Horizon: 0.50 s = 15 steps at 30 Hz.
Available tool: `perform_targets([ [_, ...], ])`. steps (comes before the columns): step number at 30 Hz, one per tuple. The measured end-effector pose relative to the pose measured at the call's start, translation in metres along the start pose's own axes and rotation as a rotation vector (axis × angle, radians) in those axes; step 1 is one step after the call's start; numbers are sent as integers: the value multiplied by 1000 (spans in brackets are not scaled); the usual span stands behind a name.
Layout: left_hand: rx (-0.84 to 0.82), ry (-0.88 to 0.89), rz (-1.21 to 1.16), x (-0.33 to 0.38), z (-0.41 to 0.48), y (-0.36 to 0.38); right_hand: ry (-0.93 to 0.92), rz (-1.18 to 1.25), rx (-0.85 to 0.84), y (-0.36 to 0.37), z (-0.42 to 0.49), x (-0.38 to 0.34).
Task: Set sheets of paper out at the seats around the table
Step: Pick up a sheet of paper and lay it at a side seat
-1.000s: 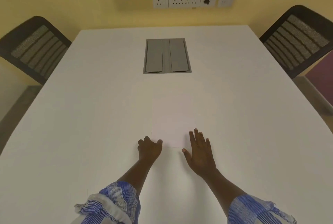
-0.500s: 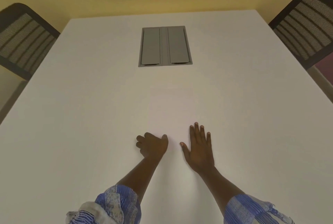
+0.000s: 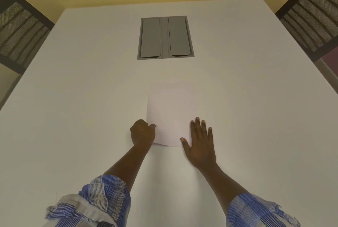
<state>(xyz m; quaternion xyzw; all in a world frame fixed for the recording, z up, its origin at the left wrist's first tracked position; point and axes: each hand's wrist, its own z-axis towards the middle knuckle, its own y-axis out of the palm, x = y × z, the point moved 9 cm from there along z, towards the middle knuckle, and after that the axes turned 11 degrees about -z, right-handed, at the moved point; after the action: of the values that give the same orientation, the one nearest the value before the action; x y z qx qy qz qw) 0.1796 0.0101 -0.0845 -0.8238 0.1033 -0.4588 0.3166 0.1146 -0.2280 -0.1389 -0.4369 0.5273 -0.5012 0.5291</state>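
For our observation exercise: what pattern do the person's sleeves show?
Blue and white stripes on the sleeves, clearest in the head view.

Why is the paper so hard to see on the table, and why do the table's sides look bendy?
Head view: the paper and table are both white under soft, dim light, so only faint edges and a thin shadow by the left hand show; the wide lens curves the sides; the right hand looks slightly soft.
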Motion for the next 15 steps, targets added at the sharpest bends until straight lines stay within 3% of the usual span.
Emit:
perform_targets([
  [15, 57, 30, -15, -3, -1, -6, 5, 13, -1, -2, -1, 2],
])
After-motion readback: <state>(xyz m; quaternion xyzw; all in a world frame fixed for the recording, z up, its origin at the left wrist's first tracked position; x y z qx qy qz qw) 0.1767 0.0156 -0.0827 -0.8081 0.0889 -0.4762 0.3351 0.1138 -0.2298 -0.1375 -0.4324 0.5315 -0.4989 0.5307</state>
